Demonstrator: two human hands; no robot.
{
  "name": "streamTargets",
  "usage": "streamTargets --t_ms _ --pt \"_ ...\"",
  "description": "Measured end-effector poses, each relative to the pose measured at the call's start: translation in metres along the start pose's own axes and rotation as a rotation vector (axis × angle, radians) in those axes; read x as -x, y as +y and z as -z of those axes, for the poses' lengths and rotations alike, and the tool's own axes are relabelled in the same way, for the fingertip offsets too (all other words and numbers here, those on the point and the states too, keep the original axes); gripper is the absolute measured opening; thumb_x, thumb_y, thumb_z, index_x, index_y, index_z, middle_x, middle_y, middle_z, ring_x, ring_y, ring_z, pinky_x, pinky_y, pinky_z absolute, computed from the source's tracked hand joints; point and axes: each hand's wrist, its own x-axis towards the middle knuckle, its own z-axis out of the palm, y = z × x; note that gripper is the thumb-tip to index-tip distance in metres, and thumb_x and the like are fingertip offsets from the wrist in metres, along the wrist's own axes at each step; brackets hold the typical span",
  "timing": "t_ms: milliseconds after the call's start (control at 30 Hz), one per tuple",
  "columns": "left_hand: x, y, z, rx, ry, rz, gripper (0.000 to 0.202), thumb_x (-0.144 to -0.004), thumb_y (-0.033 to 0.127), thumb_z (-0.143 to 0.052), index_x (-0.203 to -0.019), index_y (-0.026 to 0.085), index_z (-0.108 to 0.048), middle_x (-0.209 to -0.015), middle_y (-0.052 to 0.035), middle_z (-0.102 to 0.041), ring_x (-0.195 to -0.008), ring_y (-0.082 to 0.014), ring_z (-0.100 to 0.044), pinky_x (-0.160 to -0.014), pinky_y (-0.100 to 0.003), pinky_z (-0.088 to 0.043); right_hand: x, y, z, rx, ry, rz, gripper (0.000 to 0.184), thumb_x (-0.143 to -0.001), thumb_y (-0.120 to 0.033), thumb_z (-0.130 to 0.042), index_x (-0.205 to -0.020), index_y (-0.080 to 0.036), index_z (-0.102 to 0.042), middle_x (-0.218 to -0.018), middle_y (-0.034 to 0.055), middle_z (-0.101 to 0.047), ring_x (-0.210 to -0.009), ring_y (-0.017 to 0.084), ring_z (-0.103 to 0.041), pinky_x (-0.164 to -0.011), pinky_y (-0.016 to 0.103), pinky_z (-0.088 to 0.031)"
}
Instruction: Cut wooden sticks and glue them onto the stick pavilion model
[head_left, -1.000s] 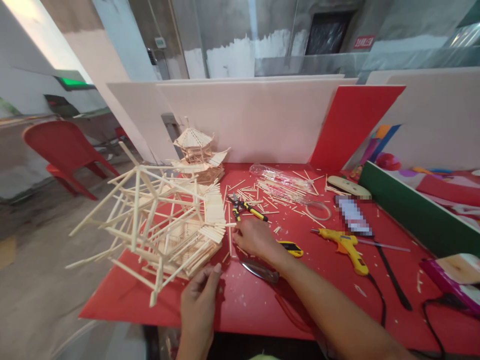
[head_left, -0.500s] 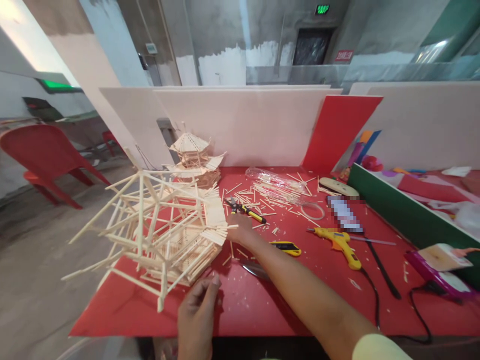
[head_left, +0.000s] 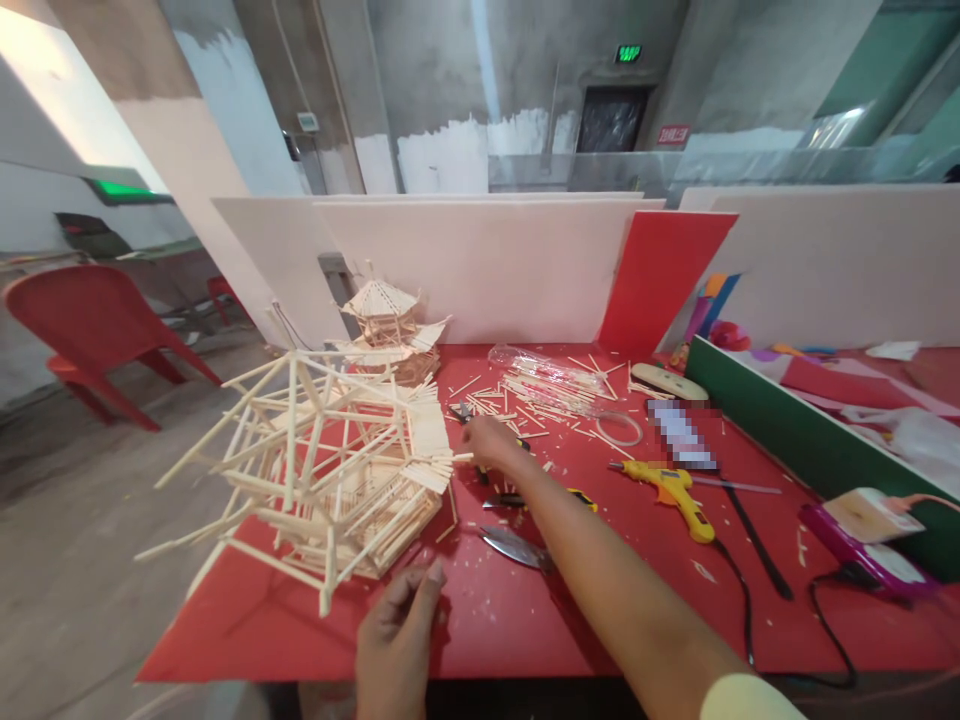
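A pavilion-like frame of pale wooden sticks [head_left: 330, 470] stands on the left of the red tabletop [head_left: 480, 620]. My left hand [head_left: 397, 625] is in front of it, fingers curled and thumb against the index finger; anything in the pinch is too small to make out. My right hand [head_left: 495, 445] lies over yellow-and-black pliers [head_left: 523, 445], just right of the frame's slatted roof edge. Its fingers point down and are partly hidden, so their grip on the pliers is unclear. Under the right forearm lie a yellow utility knife [head_left: 583, 500] and a pointed metal blade [head_left: 514, 547].
Behind the frame stands a finished stick pagoda [head_left: 384, 315]. Loose sticks [head_left: 547, 390] lie scattered mid-table. To the right are a yellow glue gun [head_left: 671, 490] with a cord, a phone [head_left: 682, 432], a tape ring [head_left: 619, 428] and a purple power strip [head_left: 862, 555]. A green board [head_left: 795, 440] stands upright.
My right hand has moved up and back from beside the roof edge onto the pliers, uncovering more of the blade. My left hand keeps its curled pose. The view has shifted slightly.
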Motion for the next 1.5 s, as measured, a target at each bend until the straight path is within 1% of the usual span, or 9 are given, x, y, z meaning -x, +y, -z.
streamTargets --t_ms 233,467,567,700,800,900,1067,1300,1500 --pt "-0.001 0.006 -0.016 0.006 -0.054 -0.031 0.042 -0.062 0.055 -0.081 -0.059 0.016 -0.064 -0.045 0.0045 -0.049 -0.044 -0.0089 -0.041 -0.042 -0.019 -0.038 0.008 0.09 0.026 0.171 -0.032 -0.115 0.034 -0.095 -0.036 -0.06 -0.124 -0.019 -0.058 -0.126 0.0083 -0.06 -0.105 0.022 -0.062 -0.088 0.043 -0.054" --pt "0.01 0.013 -0.033 0.026 -0.102 -0.013 0.043 -0.059 0.054 -0.082 -0.056 0.016 -0.062 -0.044 0.006 -0.046 -0.043 -0.0078 -0.039 -0.042 -0.018 -0.036 0.023 0.108 0.027 0.152 -0.112 -0.055 0.034 -0.094 -0.036 -0.061 -0.124 -0.019 -0.058 -0.126 0.0083 -0.06 -0.105 0.022 -0.062 -0.088 0.042 -0.054" --pt "0.014 0.014 -0.032 0.031 -0.075 -0.012 0.041 -0.058 0.053 -0.083 -0.058 0.016 -0.063 -0.045 0.0058 -0.047 -0.043 -0.0082 -0.041 -0.042 -0.017 -0.036 0.049 0.125 0.036 0.096 -0.138 -0.047 0.037 -0.094 -0.036 -0.062 -0.124 -0.016 -0.057 -0.125 0.0098 -0.059 -0.106 0.023 -0.062 -0.088 0.043 -0.054" --pt "0.014 0.011 -0.041 0.034 -0.092 0.009 0.038 -0.057 0.05 -0.085 -0.06 0.016 -0.067 -0.046 0.0049 -0.05 -0.044 -0.008 -0.043 -0.041 -0.017 -0.037 0.114 0.145 0.044 -0.051 -0.259 0.051 0.027 -0.095 -0.036 -0.06 -0.113 -0.017 -0.063 -0.113 0.0059 -0.065 -0.093 0.018 -0.065 -0.08 0.036 -0.056" --pt "0.014 0.007 -0.058 0.064 -0.165 0.097 0.041 -0.058 0.047 -0.085 -0.082 0.015 -0.076 -0.052 0.0022 -0.059 -0.043 -0.0072 -0.046 -0.04 -0.016 -0.034 0.162 0.134 0.028 -0.225 -0.337 0.204 0.015 -0.088 -0.017 -0.057 -0.087 -0.018 -0.072 -0.075 -0.0029 -0.07 -0.072 0.012 -0.065 -0.064 0.02 -0.048" --pt "0.016 0.003 -0.073 0.139 -0.284 0.171 0.049 -0.061 0.047 -0.083 -0.097 0.013 -0.076 -0.05 0.0021 -0.059 -0.036 -0.005 -0.038 -0.035 -0.016 -0.025 0.19 0.105 -0.005 -0.373 -0.296 0.297 0.02 -0.083 -0.012 -0.052 -0.082 -0.019 -0.07 -0.073 -0.0041 -0.068 -0.068 0.01 -0.062 -0.059 0.018 -0.042" --pt "0.022 0.001 -0.067 0.248 -0.21 0.11 0.039 -0.063 0.043 -0.084 -0.09 0.016 -0.077 -0.066 -0.0025 -0.068 -0.046 -0.006 -0.046 -0.041 -0.016 -0.033 0.207 0.07 -0.041 -0.581 -0.042 0.326 0.019 -0.088 -0.03 -0.057 -0.08 -0.021 -0.071 -0.078 0.001 -0.068 -0.075 0.016 -0.06 -0.066 0.024 -0.041" --pt "0.027 0.003 -0.046 0.229 -0.18 0.063 0.041 -0.067 0.045 -0.082 -0.096 0.017 -0.077 -0.066 -0.0013 -0.068 -0.057 -0.0096 -0.053 -0.054 -0.018 -0.043 0.229 0.07 -0.023 -0.677 -0.257 0.392 0.011 -0.085 -0.033 -0.067 -0.089 -0.027 -0.075 -0.083 -0.0017 -0.069 -0.073 0.014 -0.061 -0.065 0.022 -0.042" --pt "0.028 0.008 -0.046 0.209 -0.183 0.052 0.048 -0.066 0.045 -0.082 -0.102 0.015 -0.074 -0.065 -0.0029 -0.069 -0.06 -0.0145 -0.058 -0.053 -0.024 -0.049 0.233 0.075 -0.018 -0.83 -0.24 0.414 0.016 -0.087 -0.036 -0.066 -0.085 -0.025 -0.079 -0.075 0.0003 -0.07 -0.069 0.013 -0.062 -0.063 0.021 -0.044"
